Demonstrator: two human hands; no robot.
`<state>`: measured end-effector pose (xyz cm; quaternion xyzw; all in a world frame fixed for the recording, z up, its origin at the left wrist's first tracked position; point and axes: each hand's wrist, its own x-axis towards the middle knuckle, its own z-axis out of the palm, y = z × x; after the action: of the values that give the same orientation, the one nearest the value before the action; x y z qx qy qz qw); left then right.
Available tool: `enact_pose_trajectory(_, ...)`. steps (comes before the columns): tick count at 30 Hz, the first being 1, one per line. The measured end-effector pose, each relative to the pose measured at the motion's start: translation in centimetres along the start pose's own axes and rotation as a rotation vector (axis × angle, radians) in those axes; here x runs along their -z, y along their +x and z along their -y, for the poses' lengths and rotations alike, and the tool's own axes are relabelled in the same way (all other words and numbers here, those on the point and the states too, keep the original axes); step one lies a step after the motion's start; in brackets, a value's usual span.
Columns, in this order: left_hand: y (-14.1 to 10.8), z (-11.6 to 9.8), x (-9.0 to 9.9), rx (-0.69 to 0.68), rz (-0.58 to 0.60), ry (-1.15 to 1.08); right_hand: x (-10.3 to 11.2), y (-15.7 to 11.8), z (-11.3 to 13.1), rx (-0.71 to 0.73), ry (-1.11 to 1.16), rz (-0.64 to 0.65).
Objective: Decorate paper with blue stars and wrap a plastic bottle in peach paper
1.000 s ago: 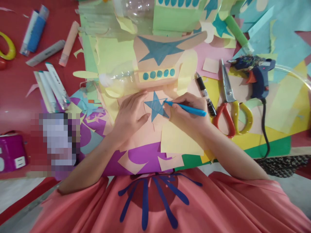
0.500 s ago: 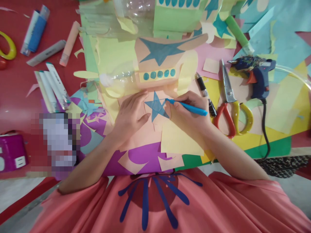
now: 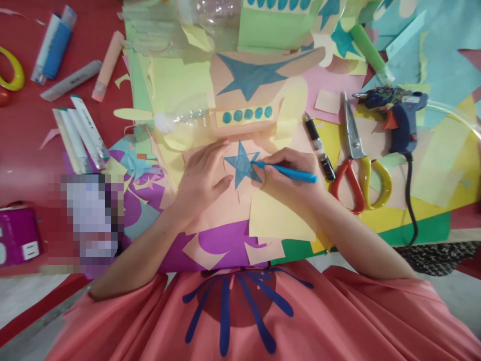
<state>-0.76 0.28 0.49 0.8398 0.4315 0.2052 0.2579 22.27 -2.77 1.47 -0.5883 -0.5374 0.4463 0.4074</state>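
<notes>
My right hand (image 3: 291, 173) is closed around a bright blue marker (image 3: 293, 172), its tip on the right part of a blue star (image 3: 242, 164). The star is drawn on a peach paper (image 3: 214, 205), and its upper right point is only outlined. Left of the star, my left hand (image 3: 205, 175) lies flat on the same paper with thumb and fingers apart. Just above is a plastic bottle (image 3: 188, 120) wrapped in peach paper, which bears a larger blue star (image 3: 248, 76) and a yellow strip (image 3: 244, 115) with teal dots.
To the right lie a black pen (image 3: 318, 145), scissors (image 3: 355, 155) with red and yellow handles, and a blue glue gun (image 3: 406, 118) with a black cord. Several markers (image 3: 80, 133) lie at the left. Paper scraps surround the hands.
My right hand has moved slightly down and left with the blue marker. More of the star's right part is coloured blue. My left hand has stayed in place.
</notes>
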Motion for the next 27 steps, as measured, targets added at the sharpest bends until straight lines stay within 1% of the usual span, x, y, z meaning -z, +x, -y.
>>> enact_pose_trajectory(5,0.0,0.0,0.0,-0.005,-0.009,0.012,0.1,0.0,0.0,0.003,0.005,0.041)
enact_pose_trajectory(11,0.1,0.0,0.0,0.015,0.009,0.001,-0.1,0.2,0.7,-0.028,-0.068,-0.04)
enact_pose_trajectory(17,0.1,-0.1,0.0,0.01,-0.015,0.01,-0.2,0.1,1.2,-0.041,-0.044,-0.092)
enact_pose_trajectory(22,0.1,-0.3,0.0,0.025,0.002,0.007,-0.2,0.1,1.6,-0.059,-0.057,-0.086)
enact_pose_trajectory(27,0.1,-0.3,0.1,0.007,-0.015,0.006,-0.2,0.2,1.0,0.0,-0.049,-0.067)
